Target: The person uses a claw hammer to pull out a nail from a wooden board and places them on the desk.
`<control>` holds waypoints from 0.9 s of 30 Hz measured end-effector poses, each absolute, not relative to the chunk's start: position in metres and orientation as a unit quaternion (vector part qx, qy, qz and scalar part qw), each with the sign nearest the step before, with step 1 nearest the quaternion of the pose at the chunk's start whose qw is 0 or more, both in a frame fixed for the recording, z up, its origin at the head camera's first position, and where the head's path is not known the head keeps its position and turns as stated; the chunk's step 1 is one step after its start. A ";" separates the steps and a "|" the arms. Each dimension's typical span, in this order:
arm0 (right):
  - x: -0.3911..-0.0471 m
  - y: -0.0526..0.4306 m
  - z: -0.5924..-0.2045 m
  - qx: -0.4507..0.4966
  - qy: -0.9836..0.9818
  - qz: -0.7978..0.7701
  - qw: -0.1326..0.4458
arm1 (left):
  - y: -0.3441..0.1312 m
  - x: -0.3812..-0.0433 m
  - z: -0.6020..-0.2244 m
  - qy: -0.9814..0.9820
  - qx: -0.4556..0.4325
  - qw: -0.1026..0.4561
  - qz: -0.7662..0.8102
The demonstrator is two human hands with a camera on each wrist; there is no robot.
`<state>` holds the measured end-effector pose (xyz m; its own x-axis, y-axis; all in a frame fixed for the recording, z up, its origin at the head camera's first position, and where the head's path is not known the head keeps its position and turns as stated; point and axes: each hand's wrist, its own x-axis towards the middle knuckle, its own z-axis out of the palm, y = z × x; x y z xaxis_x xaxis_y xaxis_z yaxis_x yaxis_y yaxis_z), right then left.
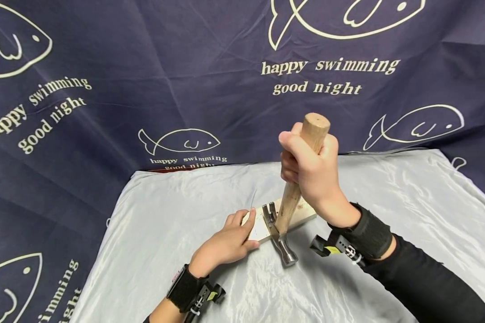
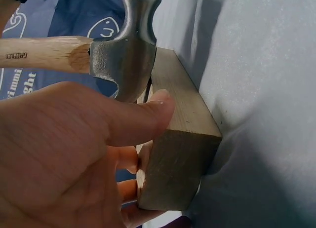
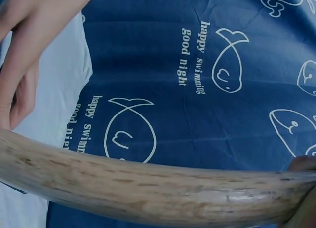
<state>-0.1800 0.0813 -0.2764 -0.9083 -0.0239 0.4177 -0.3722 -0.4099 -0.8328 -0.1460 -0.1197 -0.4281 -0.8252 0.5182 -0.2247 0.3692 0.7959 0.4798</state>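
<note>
My right hand (image 1: pixel 315 166) grips the wooden handle of a claw hammer (image 1: pixel 289 204) near its butt end, and the handle stands steeply up. The metal head lies across a pale wooden board (image 1: pixel 303 214), claw on the board's top face and striking face past its near edge. In the left wrist view the hammer's head (image 2: pixel 131 55) is close beside the thumb. My left hand (image 1: pixel 228 240) holds the board's left end, thumb on the near side and fingers over the far side. The right wrist view shows the handle (image 3: pixel 148 191) running across the bottom.
A light silvery cloth (image 1: pixel 178 206) covers the table under the board. Behind it hangs a dark blue curtain (image 1: pixel 226 89) printed with white fish and words. Black straps with small cameras (image 1: pixel 327 246) sit on both wrists, the right one close above the cloth.
</note>
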 end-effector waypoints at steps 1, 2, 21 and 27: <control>-0.178 0.082 -0.276 0.189 -0.531 0.819 0.106 | -0.119 -0.146 -0.428 0.932 0.237 0.176 0.211; -0.176 0.083 -0.276 0.191 -0.530 0.819 0.106 | -0.119 -0.146 -0.427 0.932 0.236 0.176 0.209; -0.158 0.090 -0.273 0.235 -0.530 0.806 0.120 | -0.114 -0.145 -0.420 0.938 0.239 0.166 0.191; -0.158 0.091 -0.269 0.247 -0.518 0.809 0.129 | -0.113 -0.145 -0.420 0.940 0.237 0.164 0.185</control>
<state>-0.1575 0.0911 -0.2691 -0.8446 -0.0474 0.5333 -0.4644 -0.4310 -0.7737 -0.1447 -0.1125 -0.4200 -0.8341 0.5059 -0.2200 0.3850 0.8194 0.4246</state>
